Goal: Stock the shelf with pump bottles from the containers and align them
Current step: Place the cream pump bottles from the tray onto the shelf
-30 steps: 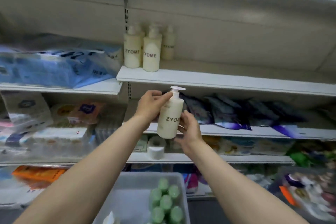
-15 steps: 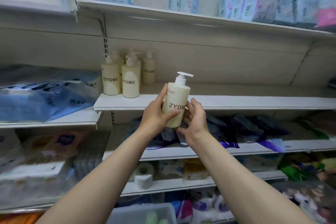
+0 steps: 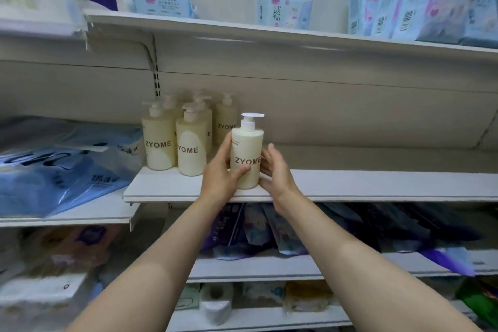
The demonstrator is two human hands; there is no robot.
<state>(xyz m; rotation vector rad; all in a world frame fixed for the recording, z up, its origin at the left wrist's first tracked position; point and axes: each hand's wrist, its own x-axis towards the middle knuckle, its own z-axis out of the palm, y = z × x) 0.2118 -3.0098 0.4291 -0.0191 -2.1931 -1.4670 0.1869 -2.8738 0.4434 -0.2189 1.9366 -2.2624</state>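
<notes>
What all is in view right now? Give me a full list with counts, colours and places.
held pump bottle: one, cream with white pump, standing at the middle shelf's front edge, label facing out
shelved pump bottles: at least five, cream, clustered left of it, two in front
middle shelf: one, white
blue packs: several, pale blue, top shelf
blue plastic bags: a pile, left shelf
dark pouches: several, purple-black, shelf below
tissue roll: one, white, lower shelf
left hand: grips the bottle's left side
right hand: fingers straight against its right side

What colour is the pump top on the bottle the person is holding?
White. The pump sits on the cream bottle with brown lettering, shown in the head view.
</notes>
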